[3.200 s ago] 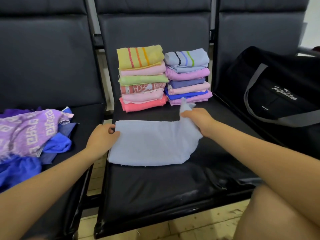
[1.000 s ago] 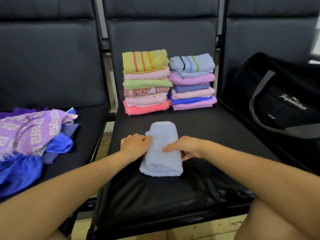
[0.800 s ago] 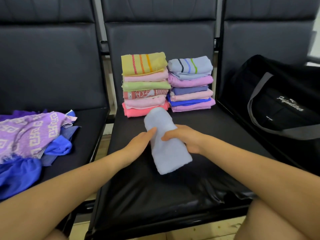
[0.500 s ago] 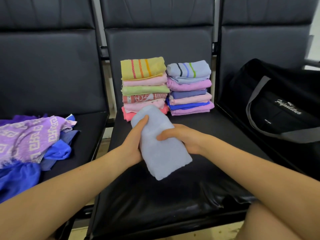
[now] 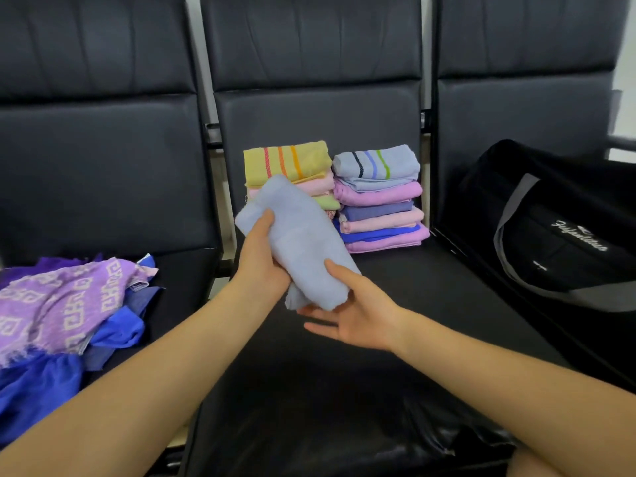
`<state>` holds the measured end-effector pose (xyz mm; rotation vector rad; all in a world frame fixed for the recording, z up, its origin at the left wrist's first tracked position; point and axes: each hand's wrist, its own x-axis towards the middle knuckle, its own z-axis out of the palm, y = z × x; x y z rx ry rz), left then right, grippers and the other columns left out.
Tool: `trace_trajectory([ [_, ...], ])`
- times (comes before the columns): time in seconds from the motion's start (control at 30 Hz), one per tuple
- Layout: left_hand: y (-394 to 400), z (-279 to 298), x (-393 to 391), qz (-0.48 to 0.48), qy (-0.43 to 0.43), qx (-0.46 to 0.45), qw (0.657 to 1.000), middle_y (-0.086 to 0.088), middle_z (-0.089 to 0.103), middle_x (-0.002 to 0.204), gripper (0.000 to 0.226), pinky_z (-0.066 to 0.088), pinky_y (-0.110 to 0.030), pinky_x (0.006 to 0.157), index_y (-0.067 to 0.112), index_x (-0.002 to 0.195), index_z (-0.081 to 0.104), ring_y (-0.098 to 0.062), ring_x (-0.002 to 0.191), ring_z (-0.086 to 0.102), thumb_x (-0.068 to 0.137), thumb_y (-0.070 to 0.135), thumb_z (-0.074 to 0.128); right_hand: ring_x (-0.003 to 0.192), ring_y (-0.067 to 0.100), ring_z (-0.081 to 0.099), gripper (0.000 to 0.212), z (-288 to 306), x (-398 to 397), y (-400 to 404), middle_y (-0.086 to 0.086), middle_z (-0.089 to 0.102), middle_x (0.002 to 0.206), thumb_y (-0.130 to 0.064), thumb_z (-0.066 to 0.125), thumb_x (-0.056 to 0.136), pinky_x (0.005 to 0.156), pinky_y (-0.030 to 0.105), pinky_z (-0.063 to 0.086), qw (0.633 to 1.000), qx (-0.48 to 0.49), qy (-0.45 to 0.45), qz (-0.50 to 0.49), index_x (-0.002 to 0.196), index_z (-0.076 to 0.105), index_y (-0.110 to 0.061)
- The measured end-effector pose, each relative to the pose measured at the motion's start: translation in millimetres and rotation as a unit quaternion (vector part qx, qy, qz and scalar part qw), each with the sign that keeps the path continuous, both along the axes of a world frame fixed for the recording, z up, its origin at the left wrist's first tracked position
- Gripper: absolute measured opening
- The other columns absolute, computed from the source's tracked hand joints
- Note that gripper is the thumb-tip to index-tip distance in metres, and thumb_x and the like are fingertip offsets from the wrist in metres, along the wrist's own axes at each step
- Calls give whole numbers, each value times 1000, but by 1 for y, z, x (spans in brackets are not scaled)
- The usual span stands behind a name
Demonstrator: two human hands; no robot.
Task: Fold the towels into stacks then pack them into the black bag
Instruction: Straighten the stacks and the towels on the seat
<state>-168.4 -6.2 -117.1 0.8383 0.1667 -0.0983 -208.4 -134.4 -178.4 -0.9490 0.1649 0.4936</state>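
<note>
A folded light-blue towel [image 5: 299, 235] is held up off the middle seat [image 5: 327, 390], tilted, with its upper end in front of the left stack. My left hand [image 5: 261, 259] grips its left side, thumb on top. Under the towel's lower end lies my right hand [image 5: 358, 315], palm up, fingers straight, thumb touching the cloth. Two stacks of folded towels stand at the back of the seat: the left stack [image 5: 285, 161] topped by a yellow striped towel, the right stack [image 5: 378, 201] topped by a grey-blue striped one. The black bag [image 5: 557, 235] sits on the right seat.
A heap of unfolded purple patterned and blue towels [image 5: 62, 304] lies on the left seat. Black seat backs rise behind all three seats. The bag's grey strap hangs over its front. A gap to the floor separates the left and middle seats.
The spread towel was folded into a narrow bundle on the seat, then lifted up and back toward the left stack. My right hand has slipped from the top of it to beneath its lower end.
</note>
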Motion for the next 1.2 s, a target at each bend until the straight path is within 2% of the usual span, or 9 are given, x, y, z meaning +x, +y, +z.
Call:
trace_trajectory([
  [0.13, -22, -3, 17, 133, -73, -23, 988, 1, 62, 98, 25, 55, -33, 83, 20, 110, 54, -9, 95, 62, 94, 38, 47, 108, 29, 65, 46, 3, 10, -15, 11, 67, 120, -21, 69, 85, 85, 47, 55, 995, 5, -45, -92, 128, 54, -17],
  [0.3, -13, -9, 36, -20, -142, 148, 979, -4, 65, 120, 42, 56, -33, 76, 14, 130, 52, -20, 106, 64, 89, 7, 58, 75, 17, 63, 23, 22, 42, -53, 6, 67, 96, -8, 57, 92, 53, 26, 50, 954, -60, -108, -274, 114, 58, -11],
  [0.43, -45, 11, 68, 46, -213, 312, 925, 2, 56, 126, 46, 52, -39, 92, 22, 131, 44, -18, 111, 58, 89, 12, 60, 108, 18, 59, 35, 48, 78, -81, 1, 62, 117, -4, 53, 91, 90, 31, 51, 861, -242, -268, -357, 123, 52, -18],
  [0.5, -53, 28, 93, 84, -266, 379, 882, 2, 50, 131, 57, 45, -34, 98, 21, 140, 36, -18, 117, 52, 89, 12, 60, 105, 14, 57, 36, 71, 99, -95, -4, 59, 111, -1, 54, 89, 83, 15, 46, 806, -310, -335, -377, 120, 50, -18],
  [0.6, -72, 56, 130, 142, -350, 468, 799, -1, 44, 131, 68, 31, -14, 90, 21, 149, 26, -14, 115, 46, 90, 12, 58, 103, 12, 52, 49, 107, 142, -119, 0, 55, 116, -6, 60, 88, 70, 5, 39, 732, -368, -375, -434, 134, 42, -10],
  [0.73, -93, 70, 179, 140, -370, 612, 684, -8, 36, 123, 58, 31, -18, 81, 26, 150, 26, -21, 96, 45, 97, 23, 48, 120, 25, 51, 55, 132, 207, -154, 11, 54, 135, -19, 57, 91, 93, 27, 38, 669, -493, -356, -426, 143, 38, -14],
  [0.87, -111, 54, 212, 127, -292, 858, 403, -15, 40, 136, 43, 28, -38, 104, 11, 131, 55, -32, 126, 34, 98, 31, 35, 126, 33, 49, 55, 112, 251, -184, 15, 50, 141, -43, 43, 95, 105, 37, 40, 633, -719, -184, -219, 139, 47, -10],
  [0.93, -114, 51, 215, 118, -286, 887, 344, -15, 47, 133, 45, 23, -40, 108, 6, 125, 59, -32, 125, 39, 99, 30, 31, 127, 36, 47, 65, 102, 254, -184, 19, 46, 142, -52, 34, 97, 104, 38, 39, 653, -711, -156, -210, 141, 42, -5],
  [1.2, -61, 57, 171, 136, -404, 773, 469, -16, 58, 120, 33, 39, -40, 92, 12, 118, 62, -36, 110, 50, 93, 24, 44, 117, 29, 44, 35, 91, 171, -132, 14, 53, 122, -31, 48, 94, 86, 34, 36, 580, -616, -302, -439, 121, 55, -9],
])
